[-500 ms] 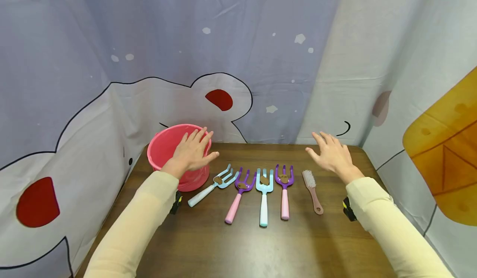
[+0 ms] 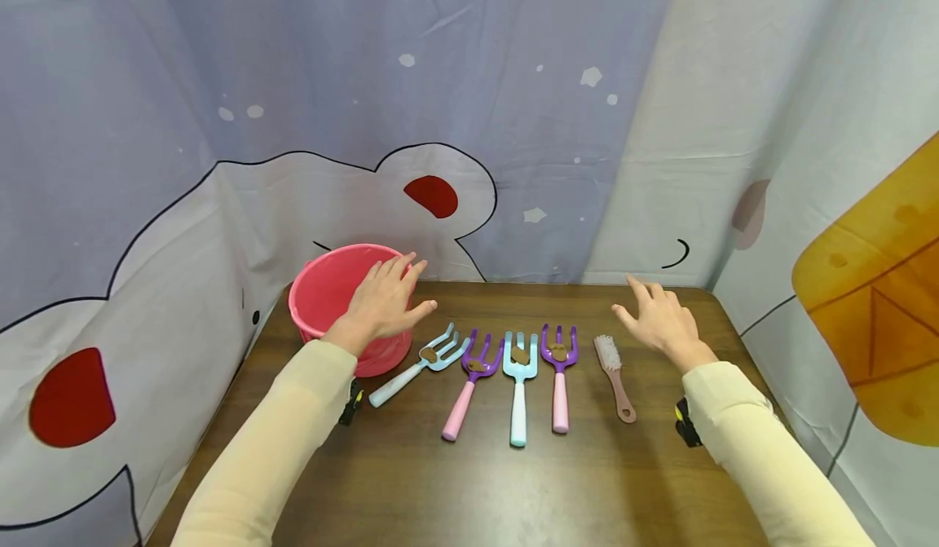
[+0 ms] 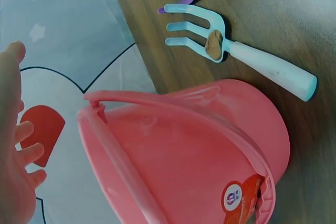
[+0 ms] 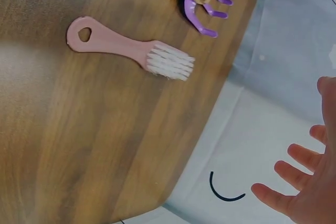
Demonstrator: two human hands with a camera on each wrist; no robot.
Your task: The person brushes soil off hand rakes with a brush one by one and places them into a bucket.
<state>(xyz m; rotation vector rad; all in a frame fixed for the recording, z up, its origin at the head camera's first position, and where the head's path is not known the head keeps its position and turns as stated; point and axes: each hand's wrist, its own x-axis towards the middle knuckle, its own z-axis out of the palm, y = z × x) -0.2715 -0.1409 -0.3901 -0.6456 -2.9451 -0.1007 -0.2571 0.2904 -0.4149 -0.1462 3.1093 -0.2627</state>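
My left hand (image 2: pixel 381 298) hovers with spread fingers over the right side of the pink bucket (image 2: pixel 323 294), holding nothing. My right hand (image 2: pixel 663 319) is raised behind and to the right of the pink brush (image 2: pixel 619 392), fingers spread and empty. Between the hands lie a light blue fork with a whitish handle (image 2: pixel 398 385), a purple fork with a pink handle (image 2: pixel 459 411), another light blue fork (image 2: pixel 519 412) and another purple fork (image 2: pixel 561 400). Each fork has a brown patch at the base of its tines. White bristles on the brush point away from me.
Everything stands or lies on a brown wooden table (image 2: pixel 469 498). A patterned cloth (image 2: pixel 513 123) hangs behind the table's far edge and along both sides. The bucket stands at the table's far left corner, its handle (image 3: pixel 184 109) folded down against its side.
My left hand has shifted slightly to the right. My right hand has moved a little right and lower in the view, its fingers slightly more bent. The forks, brush and bucket lie unchanged.
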